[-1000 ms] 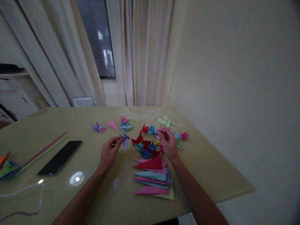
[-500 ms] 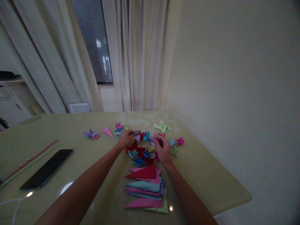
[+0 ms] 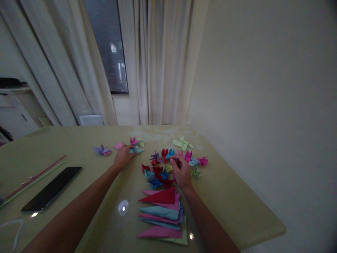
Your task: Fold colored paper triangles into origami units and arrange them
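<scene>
My left hand reaches to the far left of the folded paper, its fingertips closed on a light blue origami piece. Thumb and index finger of my right hand pinch the edge of a blue origami piece. Just left of that blue piece is a red one, and a purple origami piece lies further left. Nearer to me is a cluster of small folded pieces, including a dark blue one and a yellow one, partly behind my right hand.
Flat folded paper triangles are stacked in front of me. On the left lie a phone, thin pink and green sticks and a purple-pink origami piece. Pale green and magenta pieces lie at the right.
My left hand let go of the purple piece and moved left to the light blue one. The red and blue pieces shifted slightly right, the blue one meeting my right fingertips.
</scene>
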A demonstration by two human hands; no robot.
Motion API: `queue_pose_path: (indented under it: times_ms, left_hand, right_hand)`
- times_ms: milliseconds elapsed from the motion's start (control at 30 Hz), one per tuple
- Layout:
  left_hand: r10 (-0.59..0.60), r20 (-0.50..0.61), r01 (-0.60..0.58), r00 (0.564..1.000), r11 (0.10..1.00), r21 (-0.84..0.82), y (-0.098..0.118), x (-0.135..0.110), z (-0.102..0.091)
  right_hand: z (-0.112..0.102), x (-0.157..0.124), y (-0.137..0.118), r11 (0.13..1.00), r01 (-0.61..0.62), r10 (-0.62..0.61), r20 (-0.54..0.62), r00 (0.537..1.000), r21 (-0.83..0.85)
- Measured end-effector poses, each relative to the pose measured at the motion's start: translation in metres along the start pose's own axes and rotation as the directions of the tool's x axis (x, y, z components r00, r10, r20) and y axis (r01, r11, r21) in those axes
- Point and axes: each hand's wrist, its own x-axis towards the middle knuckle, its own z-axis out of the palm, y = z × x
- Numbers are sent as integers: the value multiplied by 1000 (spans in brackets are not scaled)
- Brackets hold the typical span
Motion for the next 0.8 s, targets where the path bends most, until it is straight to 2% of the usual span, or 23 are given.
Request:
queue_pose_path:
  times_ms: [100, 167, 233, 300, 400, 500, 667, 800]
  left_hand:
    - [-1, -42, 1, 999, 1000, -8, -4, -13, -4]
    - [20, -160, -24, 987, 999, -24, -1, -25, -10]
    - [60, -292, -76, 955, 996, -43, 3, -40, -18]
    - [78, -364, -115, 928, 990, -82, 6, -57, -24]
    - [24, -364, -98, 931, 978, -186, 8, -81, -31]
    - [-48, -304, -21, 951, 975, -219, 6, -97, -33]
    - [-94, -241, 72, 966, 993, -99, 4, -103, -40]
    - [-175, -232, 183, 957, 983, 13, 10, -102, -48]
  right_hand:
    - [0, -1, 1, 1000, 3, -3, 10, 1000, -17]
    - [0, -1, 1, 999, 20, -20, 16, 1000, -35]
    - [0, -2, 1, 998, 41, -40, 30, 999, -50]
    - [1, -4, -1, 997, 56, -54, 44, 998, -61]
    - [2, -6, -5, 995, 69, -63, 76, 995, -74]
    - [3, -9, -12, 991, 95, -85, 114, 990, -92]
    - [3, -14, -21, 981, 131, -110, 148, 983, -145]
    - [3, -15, -21, 970, 153, -122, 168, 978, -188]
